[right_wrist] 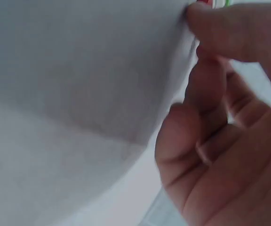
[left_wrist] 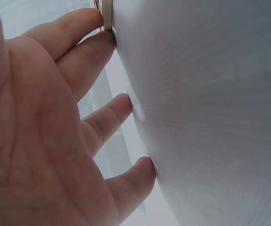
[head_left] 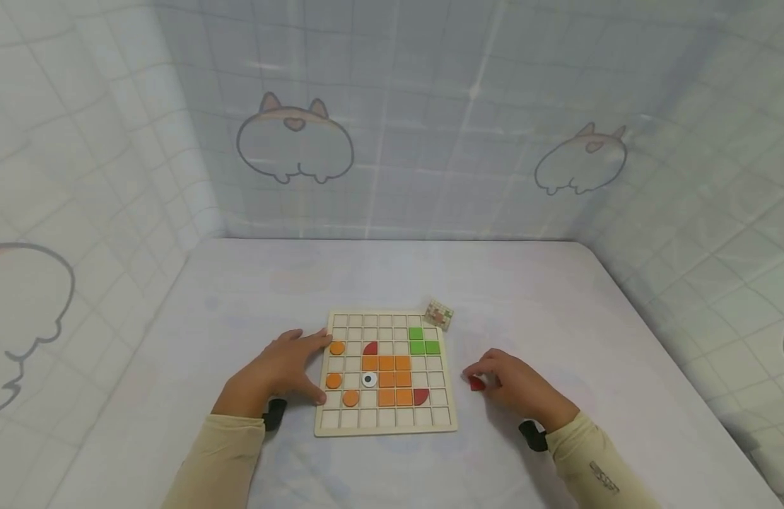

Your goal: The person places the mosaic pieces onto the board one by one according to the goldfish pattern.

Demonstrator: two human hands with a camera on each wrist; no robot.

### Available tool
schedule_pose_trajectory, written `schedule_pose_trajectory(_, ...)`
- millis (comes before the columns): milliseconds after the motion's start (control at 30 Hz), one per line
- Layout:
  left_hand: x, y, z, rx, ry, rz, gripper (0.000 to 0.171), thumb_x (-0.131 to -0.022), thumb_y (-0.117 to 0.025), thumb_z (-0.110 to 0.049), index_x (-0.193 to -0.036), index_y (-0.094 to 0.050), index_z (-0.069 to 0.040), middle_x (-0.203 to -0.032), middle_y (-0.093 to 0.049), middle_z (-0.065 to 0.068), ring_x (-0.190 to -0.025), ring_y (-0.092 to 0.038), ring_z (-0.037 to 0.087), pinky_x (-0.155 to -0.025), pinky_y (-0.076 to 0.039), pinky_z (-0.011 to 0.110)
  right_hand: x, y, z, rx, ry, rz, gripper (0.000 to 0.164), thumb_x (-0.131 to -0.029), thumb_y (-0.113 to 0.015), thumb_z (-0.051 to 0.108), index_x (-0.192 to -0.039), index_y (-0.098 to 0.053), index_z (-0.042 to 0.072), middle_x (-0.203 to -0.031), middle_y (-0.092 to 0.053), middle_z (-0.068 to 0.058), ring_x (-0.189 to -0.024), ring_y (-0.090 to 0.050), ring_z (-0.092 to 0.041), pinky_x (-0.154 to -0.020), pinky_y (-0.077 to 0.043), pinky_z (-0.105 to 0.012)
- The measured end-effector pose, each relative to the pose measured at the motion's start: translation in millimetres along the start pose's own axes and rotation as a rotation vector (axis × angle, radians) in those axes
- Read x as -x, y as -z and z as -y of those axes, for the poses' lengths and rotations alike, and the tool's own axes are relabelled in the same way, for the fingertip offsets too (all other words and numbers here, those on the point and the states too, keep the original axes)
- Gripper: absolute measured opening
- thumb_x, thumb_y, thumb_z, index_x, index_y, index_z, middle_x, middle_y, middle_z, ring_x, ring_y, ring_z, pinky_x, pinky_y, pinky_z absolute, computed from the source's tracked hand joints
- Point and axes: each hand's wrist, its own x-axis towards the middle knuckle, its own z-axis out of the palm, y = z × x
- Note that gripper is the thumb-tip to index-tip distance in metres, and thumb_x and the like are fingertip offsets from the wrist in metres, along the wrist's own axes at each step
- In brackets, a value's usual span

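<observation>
A square wooden grid board (head_left: 423,418) lies on the table, carrying several orange square tiles (head_left: 387,379). My left hand (head_left: 283,367) is at its left side, fingers spread, with the thumb and a finger touching the edge. In the left wrist view, the left hand's (left_wrist: 46,122) fingertips rest on the white surface and against the board's edge (left_wrist: 107,14). To the right of the board, my right hand (head_left: 515,385) pinches a small red tile (head_left: 477,383) just above or on the table; its full shape is hidden. The right hand's (right_wrist: 229,122) other fingers are curled.
Also on the board are three orange discs (head_left: 334,380), two red quarter-circle tiles (head_left: 420,396), three green squares (head_left: 417,347) and a white-and-black eye disc (head_left: 369,379). A small patterned card (head_left: 439,315) overlaps the top right corner. Printed fabric walls (head_left: 417,141) enclose the table.
</observation>
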Motion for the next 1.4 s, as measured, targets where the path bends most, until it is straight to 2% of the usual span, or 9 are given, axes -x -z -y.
schedule_pose_trajectory(200,0.2,0.4,-0.2,0.001,0.001,-0.006,0.116,-0.054,-0.100,-0.043,-0.155,-0.044,-0.027,-0.162,-0.030,0.024,-0.149,-0.022,0.050,-0.106,-0.036,0.075,-4,2,1,0.140,0.082,0.029,0.041,-0.085,-0.069,-0.009,-0.109,-0.080,0.022,-0.096,-0.061,0.015,-0.086,-0.055,-0.005,-0.076,-0.051,-0.022)
schedule_pose_trajectory(333,-0.2,0.2,0.7,0.000,0.002,-0.009,0.117,-0.054,-0.100,-0.044,-0.155,-0.044,-0.028,-0.162,-0.030,0.024,-0.149,-0.022,0.050,-0.106,-0.037,0.075,-5,1,3,0.214,0.081,0.017,0.036,-0.085,-0.073,-0.006,-0.109,-0.080,0.020,-0.094,-0.061,0.014,-0.084,-0.054,-0.004,-0.077,-0.054,-0.023)
schedule_pose_trajectory(467,0.3,0.3,1.7,0.011,-0.001,-0.008,0.118,-0.053,-0.100,-0.044,-0.156,-0.044,-0.028,-0.163,-0.031,0.022,-0.150,-0.022,0.049,-0.106,-0.037,0.075,-7,-2,5,0.189,0.037,0.021,0.030,-0.082,-0.081,0.004,-0.107,-0.079,0.021,-0.098,-0.062,0.014,-0.089,-0.055,-0.006,-0.082,-0.056,-0.027)
schedule_pose_trajectory(567,0.8,0.1,1.8,0.014,0.000,-0.008,0.118,-0.053,-0.100,-0.045,-0.156,-0.044,-0.028,-0.162,-0.031,0.022,-0.149,-0.022,0.049,-0.106,-0.037,0.075,-7,-3,4,0.162,0.063,0.016,0.028,-0.081,-0.083,0.010,-0.105,-0.079,0.022,-0.098,-0.062,0.015,-0.088,-0.055,-0.006,-0.079,-0.054,-0.026)
schedule_pose_trajectory(667,1.3,0.2,1.1,0.013,0.003,-0.005,0.118,-0.053,-0.100,-0.044,-0.155,-0.044,-0.028,-0.162,-0.032,0.023,-0.149,-0.023,0.050,-0.105,-0.038,0.075,-6,-3,3,0.151,0.113,0.001,0.028,-0.081,-0.081,0.009,-0.104,-0.079,0.022,-0.095,-0.062,0.017,-0.082,-0.053,-0.005,-0.073,-0.050,-0.023)
schedule_pose_trajectory(733,1.6,0.2,0.6,0.017,0.007,-0.004,0.118,-0.053,-0.100,-0.044,-0.155,-0.044,-0.028,-0.162,-0.031,0.023,-0.149,-0.023,0.050,-0.105,-0.038,0.075,-6,-3,1,0.132,0.118,0.004,0.025,-0.081,-0.081,0.010,-0.103,-0.079,0.022,-0.092,-0.060,0.017,-0.080,-0.052,-0.005,-0.070,-0.048,-0.022)
schedule_pose_trajectory(1100,0.1,-0.6,3.4,0.007,0.017,-0.005,0.120,-0.053,-0.099,-0.047,-0.156,-0.042,-0.030,-0.164,-0.029,0.023,-0.150,-0.022,0.050,-0.106,-0.035,0.076,-10,0,3,-0.013,0.031,0.032,0.015,-0.081,-0.080,0.010,-0.093,-0.073,0.018,-0.083,-0.061,0.009,-0.076,-0.054,-0.012,-0.065,-0.048,-0.024)
schedule_pose_trajectory(1267,0.6,-0.5,2.5,0.009,0.017,0.000,0.120,-0.052,-0.099,-0.047,-0.156,-0.042,-0.030,-0.163,-0.028,0.024,-0.148,-0.024,0.051,-0.105,-0.037,0.075,-10,0,16,-0.026,0.008,0.037,0.012,-0.081,-0.079,0.012,-0.087,-0.070,0.018,-0.076,-0.060,0.008,-0.071,-0.054,-0.011,-0.060,-0.047,-0.024)
schedule_pose_trajectory(1400,1.2,0.8,1.6,0.012,0.009,-0.001,0.119,-0.053,-0.100,-0.046,-0.156,-0.043,-0.029,-0.163,-0.029,0.024,-0.148,-0.024,0.051,-0.107,-0.036,0.074,-12,-6,45,-0.055,0.021,0.014,0.010,-0.082,-0.078,0.016,-0.086,-0.069,0.017,-0.075,-0.060,0.006,-0.067,-0.053,-0.012,-0.055,-0.045,-0.025)
